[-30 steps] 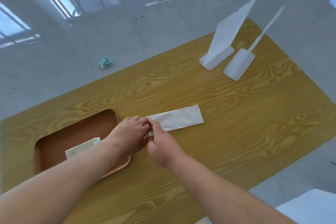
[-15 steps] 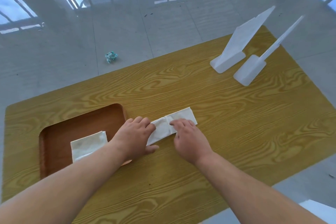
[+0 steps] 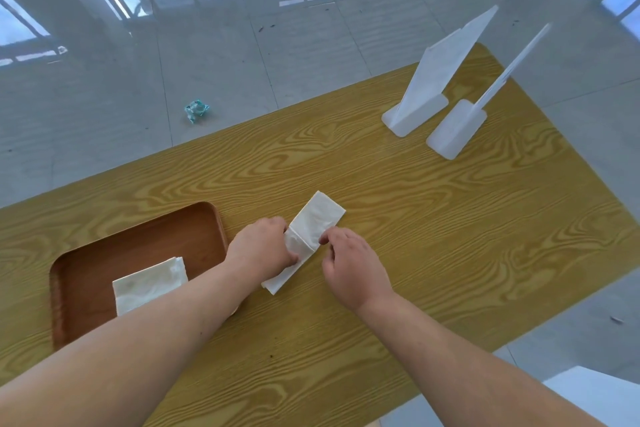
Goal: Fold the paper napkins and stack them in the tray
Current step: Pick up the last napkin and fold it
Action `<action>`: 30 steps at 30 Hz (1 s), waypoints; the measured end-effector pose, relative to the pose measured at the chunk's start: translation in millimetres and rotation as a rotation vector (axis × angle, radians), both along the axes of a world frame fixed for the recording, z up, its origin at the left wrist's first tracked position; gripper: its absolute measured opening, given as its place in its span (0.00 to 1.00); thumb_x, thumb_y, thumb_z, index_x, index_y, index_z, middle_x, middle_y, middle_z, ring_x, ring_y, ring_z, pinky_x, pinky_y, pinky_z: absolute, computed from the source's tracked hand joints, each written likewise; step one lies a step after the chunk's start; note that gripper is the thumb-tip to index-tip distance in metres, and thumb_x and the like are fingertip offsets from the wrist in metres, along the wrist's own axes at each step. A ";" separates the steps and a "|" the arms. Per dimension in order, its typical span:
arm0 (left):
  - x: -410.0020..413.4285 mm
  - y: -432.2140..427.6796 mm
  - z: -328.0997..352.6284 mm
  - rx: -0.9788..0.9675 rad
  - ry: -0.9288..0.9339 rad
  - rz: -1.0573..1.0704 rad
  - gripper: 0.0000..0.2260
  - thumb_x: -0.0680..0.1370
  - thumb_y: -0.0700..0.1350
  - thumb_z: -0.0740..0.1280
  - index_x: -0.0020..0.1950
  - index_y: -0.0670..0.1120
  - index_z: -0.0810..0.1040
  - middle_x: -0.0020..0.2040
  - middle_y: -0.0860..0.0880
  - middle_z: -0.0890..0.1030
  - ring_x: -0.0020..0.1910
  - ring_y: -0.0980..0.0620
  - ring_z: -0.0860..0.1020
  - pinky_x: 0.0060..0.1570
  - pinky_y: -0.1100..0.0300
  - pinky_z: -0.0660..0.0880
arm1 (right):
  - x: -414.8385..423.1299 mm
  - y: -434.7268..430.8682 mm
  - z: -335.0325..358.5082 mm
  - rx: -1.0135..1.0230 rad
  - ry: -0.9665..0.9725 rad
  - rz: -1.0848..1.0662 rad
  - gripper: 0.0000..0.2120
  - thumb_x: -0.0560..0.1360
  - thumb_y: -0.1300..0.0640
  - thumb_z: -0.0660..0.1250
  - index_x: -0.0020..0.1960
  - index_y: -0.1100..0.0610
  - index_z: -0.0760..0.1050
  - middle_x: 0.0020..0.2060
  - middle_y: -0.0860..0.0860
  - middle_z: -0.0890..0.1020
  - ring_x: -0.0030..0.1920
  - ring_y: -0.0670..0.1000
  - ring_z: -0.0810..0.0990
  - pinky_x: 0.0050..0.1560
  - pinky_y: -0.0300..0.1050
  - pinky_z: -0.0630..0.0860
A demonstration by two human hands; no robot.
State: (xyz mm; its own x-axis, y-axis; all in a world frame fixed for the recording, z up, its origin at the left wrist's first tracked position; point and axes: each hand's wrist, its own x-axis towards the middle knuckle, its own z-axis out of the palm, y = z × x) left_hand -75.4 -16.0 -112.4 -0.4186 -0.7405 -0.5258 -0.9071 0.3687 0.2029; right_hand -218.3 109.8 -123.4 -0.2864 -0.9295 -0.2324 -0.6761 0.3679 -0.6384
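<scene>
1. Two hands of mine are on one white paper napkin (image 3: 313,232) that lies flat on the yellow wooden bench (image 3: 433,236).
2. My left hand (image 3: 263,248) rests flat on the napkin's left side, fingers close together, pressing it down. It is not gripping anything.
3. My right hand (image 3: 349,267) is at the napkin's right edge. Its fingertips (image 3: 327,239) curl in and touch the paper. I cannot tell if they pinch it or only push on it.
4. This napkin is a long strip that runs slanted, from near my left wrist up and away to the right. A fold line crosses it near the middle.
5. Just left of it sits the brown tray (image 3: 138,246), also on the bench. My left arm goes over the tray's near right corner.
6. Inside the tray lies a folded white napkin (image 3: 149,282), in the near part. My arm hides some of it.
7. At the far right end of the bench stand two white plastic sign holders (image 3: 434,80), side by side and well apart from the napkin.
8. On the gray tile floor (image 3: 242,73) past the bench lies a small crumpled blue-green wrapper (image 3: 196,110).
</scene>
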 end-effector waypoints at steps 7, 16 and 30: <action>-14.4 -3.7 8.8 0.434 0.392 0.376 0.05 0.73 0.45 0.77 0.45 0.50 0.82 0.40 0.53 0.85 0.39 0.53 0.82 0.36 0.58 0.73 | -10.4 -12.9 7.6 0.243 -0.552 -0.554 0.14 0.74 0.47 0.67 0.57 0.50 0.75 0.38 0.48 0.83 0.29 0.47 0.78 0.28 0.43 0.74; -12.9 -10.2 21.9 0.795 0.786 0.599 0.12 0.76 0.34 0.75 0.59 0.41 0.85 0.48 0.48 0.89 0.45 0.53 0.86 0.41 0.63 0.79 | -29.9 -35.5 28.0 0.218 -1.375 -0.599 0.10 0.81 0.57 0.68 0.61 0.58 0.76 0.37 0.53 0.85 0.31 0.51 0.83 0.28 0.42 0.79; 16.7 -13.2 -0.7 0.195 0.447 0.294 0.40 0.64 0.70 0.74 0.72 0.58 0.67 0.69 0.58 0.69 0.68 0.53 0.72 0.67 0.47 0.75 | -35.2 -17.0 8.2 0.245 -0.539 -0.283 0.30 0.69 0.60 0.69 0.69 0.48 0.67 0.47 0.55 0.82 0.40 0.52 0.82 0.37 0.46 0.80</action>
State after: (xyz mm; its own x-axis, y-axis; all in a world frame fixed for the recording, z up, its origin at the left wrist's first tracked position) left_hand -58.7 -29.2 -113.1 -0.4224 -0.7666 -0.4837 -0.7763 0.0305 0.6296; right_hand -253.5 92.8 -115.2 -0.2961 -0.7372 -0.6073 -0.1403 0.6625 -0.7358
